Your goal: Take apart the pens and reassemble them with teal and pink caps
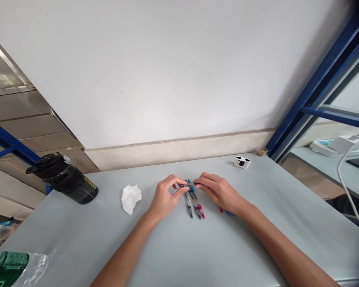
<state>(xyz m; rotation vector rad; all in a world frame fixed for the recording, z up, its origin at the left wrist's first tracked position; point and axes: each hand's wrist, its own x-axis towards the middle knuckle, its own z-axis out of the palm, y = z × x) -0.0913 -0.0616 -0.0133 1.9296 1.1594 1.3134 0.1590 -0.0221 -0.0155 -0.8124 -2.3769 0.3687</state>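
Between both hands, level above the grey table (107,247), is a slim dark pen (191,184). My left hand (167,195) pinches its left end between thumb and fingers. Its right end is in the closed fingers of my right hand (217,189), which partly hide it. Just beneath and nearer to me lie several pens side by side, among them a clear one with a dark tip (188,205) and one with a pink end (201,211). Further pink and blue pen ends (228,213) show from under my right hand and wrist.
A crumpled white tissue (131,198) lies left of my hands. Beyond it stands a black bottle (70,179), and a clear plastic bottle with a green label (13,267) is at lower left. A small white device (242,162) sits at the back right, before the wall. Blue metal posts (314,87) flank the table.
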